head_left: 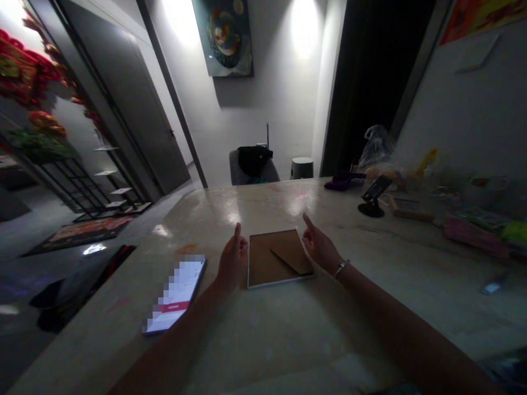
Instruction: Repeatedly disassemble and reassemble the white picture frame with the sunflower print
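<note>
A shallow square piece (267,260) with a brown face and thin white edges lies flat on the table. A brown flap or strip (294,260) slants across its right part; I cannot tell if it is a stand or a loose fold. At its left edge is my left hand (231,260), index finger stretched forward, thumb near the edge. Close by the right edge, my right hand (323,248) also points its index finger forward, with a bracelet (341,267) on the wrist. Neither hand shows a clear grip. The other fingers are partly hidden. Left of my left forearm lies a lit phone (177,296).
The pale stone table (272,340) reaches toward a grey chair (234,164) with black cloth on it. At the right stand a phone holder (373,200), a purple item (343,180), a shallow wooden tray (409,208), a clear plastic bag (376,148) and a pink packet (473,236).
</note>
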The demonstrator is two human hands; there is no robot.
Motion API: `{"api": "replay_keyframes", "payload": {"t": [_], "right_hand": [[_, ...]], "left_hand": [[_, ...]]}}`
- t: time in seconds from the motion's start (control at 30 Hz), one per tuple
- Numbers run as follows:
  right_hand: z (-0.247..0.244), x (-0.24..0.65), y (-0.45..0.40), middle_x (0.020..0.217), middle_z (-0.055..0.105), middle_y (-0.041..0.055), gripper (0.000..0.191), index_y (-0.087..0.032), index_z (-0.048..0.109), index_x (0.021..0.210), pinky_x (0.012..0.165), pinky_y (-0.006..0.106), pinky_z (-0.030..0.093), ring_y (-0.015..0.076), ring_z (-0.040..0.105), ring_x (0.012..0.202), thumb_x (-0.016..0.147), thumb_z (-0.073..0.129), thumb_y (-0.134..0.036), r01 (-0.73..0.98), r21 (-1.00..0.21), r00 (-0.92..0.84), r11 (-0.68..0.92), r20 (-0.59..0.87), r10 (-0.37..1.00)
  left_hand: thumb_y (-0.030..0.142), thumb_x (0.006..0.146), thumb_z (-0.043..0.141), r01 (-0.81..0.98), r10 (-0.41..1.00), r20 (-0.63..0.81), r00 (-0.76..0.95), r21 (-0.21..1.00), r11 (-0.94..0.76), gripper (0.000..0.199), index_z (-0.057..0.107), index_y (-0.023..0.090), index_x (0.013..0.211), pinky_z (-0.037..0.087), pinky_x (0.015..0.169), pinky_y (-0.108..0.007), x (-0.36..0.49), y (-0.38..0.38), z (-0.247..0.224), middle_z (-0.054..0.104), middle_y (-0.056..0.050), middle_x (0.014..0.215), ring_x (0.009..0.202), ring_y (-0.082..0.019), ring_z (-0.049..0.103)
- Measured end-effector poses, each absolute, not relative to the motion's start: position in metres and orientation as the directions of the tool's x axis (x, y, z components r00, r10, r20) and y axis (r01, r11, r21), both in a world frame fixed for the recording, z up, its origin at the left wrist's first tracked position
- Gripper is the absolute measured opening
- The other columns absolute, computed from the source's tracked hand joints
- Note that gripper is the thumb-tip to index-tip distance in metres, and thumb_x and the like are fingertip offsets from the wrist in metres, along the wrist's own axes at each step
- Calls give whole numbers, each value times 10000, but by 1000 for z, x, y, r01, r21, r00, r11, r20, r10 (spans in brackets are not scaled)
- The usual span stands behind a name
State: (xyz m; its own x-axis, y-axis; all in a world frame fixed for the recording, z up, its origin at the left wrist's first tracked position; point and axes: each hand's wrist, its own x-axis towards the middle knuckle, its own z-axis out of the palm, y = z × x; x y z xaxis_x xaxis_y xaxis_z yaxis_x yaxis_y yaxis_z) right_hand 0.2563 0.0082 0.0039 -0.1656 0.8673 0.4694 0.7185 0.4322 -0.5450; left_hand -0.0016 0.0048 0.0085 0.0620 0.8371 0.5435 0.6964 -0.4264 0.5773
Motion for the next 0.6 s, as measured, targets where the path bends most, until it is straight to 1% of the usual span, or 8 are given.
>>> {"api": "replay_keyframes", "payload": {"t": [0.07, 0.17, 0.27, 0.37, 0.43, 0.5, 0.53, 0.6], "right_hand": [[6, 256, 6, 846, 562, 58, 697, -210, 33, 1390, 665, 290, 423, 165, 500, 690, 793, 389, -171, 721, -519, -161, 459, 519, 840], [7, 256, 5, 861, 545, 67, 691, -210, 13, 1391, 664, 294, 423, 172, 490, 694, 804, 378, -199, 719, -508, -143, 474, 559, 817], [5, 256, 5, 873, 537, 75, 676, -190, 24, 1392, 649, 293, 422, 171, 486, 682, 810, 369, -213, 709, -514, -135, 483, 573, 808], [4, 255, 5, 881, 536, 74, 667, -194, 36, 1390, 633, 282, 419, 167, 489, 684, 813, 368, -216, 711, -516, -139, 477, 562, 815], [2, 254, 5, 885, 538, 70, 661, -200, 50, 1388, 625, 277, 419, 163, 493, 684, 811, 374, -211, 717, -515, -154, 471, 542, 826], [0, 253, 5, 874, 545, 60, 656, -205, 88, 1381, 615, 274, 419, 155, 497, 666, 803, 397, -207, 715, -525, -182, 463, 499, 847], [-2, 253, 5, 860, 550, 53, 644, -203, 130, 1372, 613, 274, 418, 153, 500, 657, 795, 416, -208, 711, -535, -196, 456, 471, 860], [-4, 252, 6, 806, 560, 39, 567, -185, 262, 1318, 615, 274, 413, 152, 508, 646, 785, 451, -225, 708, -558, -205, 432, 423, 883]], "left_hand": [[173, 771, 412, 702, 803, 589, 96, 532, -474, 673, 111, 251, 1369, 403, 754, -298, 0, 2, 10, 506, -4, 785, 730, -142, 467], [179, 788, 392, 697, 771, 623, 129, 496, -517, 670, 69, 238, 1372, 406, 743, -289, 1, -1, 11, 485, -4, 785, 729, -139, 458], [185, 795, 387, 683, 760, 633, 146, 491, -540, 673, 45, 243, 1372, 403, 738, -286, 1, -2, 10, 472, -1, 779, 731, -139, 454], [191, 799, 388, 665, 755, 633, 170, 492, -562, 667, 48, 246, 1370, 398, 737, -285, 1, -1, 9, 463, 4, 774, 726, -136, 448], [188, 800, 384, 664, 763, 621, 178, 497, -559, 646, 75, 241, 1365, 396, 740, -285, 1, 0, 7, 460, 6, 771, 727, -135, 448], [180, 788, 392, 672, 794, 579, 184, 516, -532, 619, 138, 240, 1349, 396, 734, -285, 1, 0, 5, 461, 9, 769, 716, -134, 449], [177, 779, 401, 676, 812, 554, 182, 530, -513, 599, 183, 235, 1333, 397, 728, -285, 2, 0, 5, 461, 10, 768, 709, -134, 452], [186, 763, 424, 682, 839, 522, 154, 558, -473, 517, 300, 212, 1264, 399, 717, -285, 3, -1, 4, 462, 11, 758, 698, -136, 458]]}}
